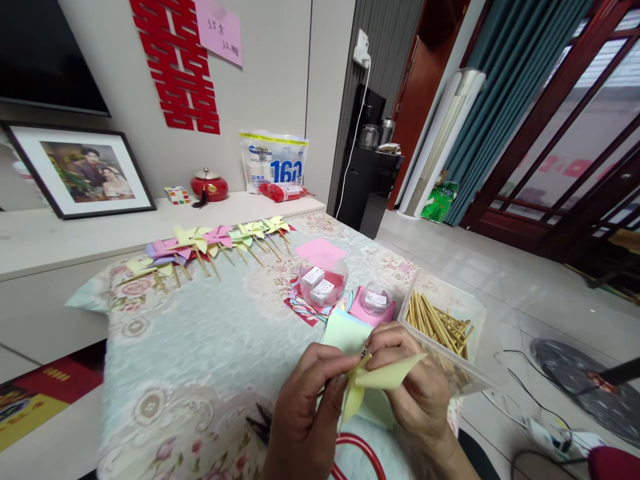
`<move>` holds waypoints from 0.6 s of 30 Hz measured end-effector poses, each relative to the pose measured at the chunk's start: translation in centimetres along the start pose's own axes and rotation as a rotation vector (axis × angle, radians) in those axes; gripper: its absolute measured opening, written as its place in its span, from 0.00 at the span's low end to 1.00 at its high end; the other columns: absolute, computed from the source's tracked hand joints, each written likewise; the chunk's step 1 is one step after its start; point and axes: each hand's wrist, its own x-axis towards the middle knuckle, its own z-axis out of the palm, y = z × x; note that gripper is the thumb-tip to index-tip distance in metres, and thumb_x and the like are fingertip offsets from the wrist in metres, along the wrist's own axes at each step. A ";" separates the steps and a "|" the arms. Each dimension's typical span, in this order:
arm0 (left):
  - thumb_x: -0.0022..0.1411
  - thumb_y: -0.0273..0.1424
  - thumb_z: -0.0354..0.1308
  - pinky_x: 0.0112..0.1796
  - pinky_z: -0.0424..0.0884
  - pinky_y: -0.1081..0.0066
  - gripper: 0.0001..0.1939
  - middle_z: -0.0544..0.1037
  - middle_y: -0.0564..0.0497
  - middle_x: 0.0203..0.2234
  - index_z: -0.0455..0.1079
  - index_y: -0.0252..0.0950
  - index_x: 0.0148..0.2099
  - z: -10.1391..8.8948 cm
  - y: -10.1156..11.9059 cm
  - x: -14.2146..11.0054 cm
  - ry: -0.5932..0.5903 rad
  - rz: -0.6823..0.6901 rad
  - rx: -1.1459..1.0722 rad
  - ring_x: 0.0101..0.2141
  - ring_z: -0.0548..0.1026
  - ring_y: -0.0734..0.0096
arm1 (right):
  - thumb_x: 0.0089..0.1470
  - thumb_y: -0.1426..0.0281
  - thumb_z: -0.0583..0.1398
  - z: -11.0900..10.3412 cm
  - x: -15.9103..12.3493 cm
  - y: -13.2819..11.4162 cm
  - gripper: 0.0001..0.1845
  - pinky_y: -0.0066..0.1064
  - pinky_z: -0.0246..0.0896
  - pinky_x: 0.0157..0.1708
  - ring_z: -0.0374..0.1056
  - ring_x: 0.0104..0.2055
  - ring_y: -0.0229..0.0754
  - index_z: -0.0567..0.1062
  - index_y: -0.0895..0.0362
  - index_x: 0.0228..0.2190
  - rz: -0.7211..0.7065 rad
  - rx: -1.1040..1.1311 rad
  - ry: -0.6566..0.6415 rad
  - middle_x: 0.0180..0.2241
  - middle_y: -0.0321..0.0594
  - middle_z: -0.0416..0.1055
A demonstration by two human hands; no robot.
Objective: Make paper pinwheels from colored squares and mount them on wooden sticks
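Both of my hands are closed around a half-folded yellow paper pinwheel [387, 375] low in the picture. My left hand [313, 400] pinches its left side between thumb and fingers. My right hand [415, 380] grips the other side, fingertips meeting the left ones at a small shiny metal bit [365, 351]. The pinwheel's centre is mostly hidden by fingers. Beneath the hands lie sheets of pale green paper [345, 331]. A curved red handle [365, 453] shows between my wrists, and dark pointed tips [259, 425] stick out left of my left hand.
Finished paper pinwheels [193, 239] on sticks line the table's far left edge. Round clear containers [324, 283] with small white boxes sit on coloured paper. To the right, a clear plastic bin [407, 300] holds many wooden sticks [435, 320]. A flowered tablecloth [200, 347] covers the table.
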 end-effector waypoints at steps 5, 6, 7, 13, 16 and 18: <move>0.67 0.25 0.53 0.36 0.72 0.72 0.15 0.73 0.48 0.37 0.76 0.43 0.50 -0.3 0.2 -0.2 0.014 0.080 0.182 0.37 0.75 0.68 | 0.55 0.86 0.56 0.0 0.1 0.0 0.15 0.36 0.64 0.38 0.68 0.39 0.43 0.75 0.57 0.36 -0.009 -0.005 0.011 0.34 0.40 0.70; 0.66 0.24 0.52 0.37 0.72 0.72 0.16 0.73 0.48 0.38 0.75 0.43 0.51 -0.4 0.1 -0.3 0.002 0.107 0.223 0.37 0.75 0.68 | 0.55 0.86 0.56 0.1 0.1 0.0 0.15 0.36 0.64 0.38 0.68 0.39 0.43 0.75 0.56 0.36 -0.009 -0.006 0.012 0.35 0.40 0.70; 0.66 0.23 0.52 0.37 0.72 0.72 0.17 0.73 0.48 0.39 0.74 0.43 0.53 -0.6 0.1 -0.3 -0.015 0.133 0.262 0.38 0.75 0.67 | 0.55 0.86 0.56 0.1 0.1 0.0 0.15 0.36 0.64 0.38 0.68 0.39 0.43 0.75 0.56 0.36 -0.008 -0.008 0.013 0.35 0.40 0.70; 0.62 0.18 0.51 0.37 0.74 0.72 0.24 0.72 0.48 0.41 0.70 0.44 0.56 -1.0 0.0 -0.4 -0.034 0.217 0.391 0.39 0.75 0.67 | 0.55 0.86 0.56 0.4 -0.1 0.1 0.15 0.38 0.64 0.39 0.68 0.39 0.43 0.75 0.56 0.36 -0.010 -0.011 0.034 0.35 0.40 0.70; 0.60 0.17 0.50 0.36 0.74 0.72 0.26 0.73 0.48 0.41 0.70 0.44 0.57 -0.8 -0.1 -0.5 -0.011 0.241 0.418 0.38 0.75 0.67 | 0.54 0.86 0.56 0.7 -0.3 0.1 0.15 0.40 0.64 0.40 0.68 0.38 0.43 0.74 0.56 0.37 -0.009 0.024 0.072 0.35 0.40 0.70; 0.59 0.17 0.49 0.36 0.73 0.71 0.27 0.73 0.48 0.40 0.70 0.44 0.56 -0.6 -0.2 -0.7 0.021 0.242 0.428 0.38 0.75 0.67 | 0.54 0.86 0.56 0.8 -0.4 0.2 0.15 0.41 0.64 0.40 0.69 0.37 0.43 0.74 0.56 0.37 -0.004 0.041 0.087 0.34 0.40 0.71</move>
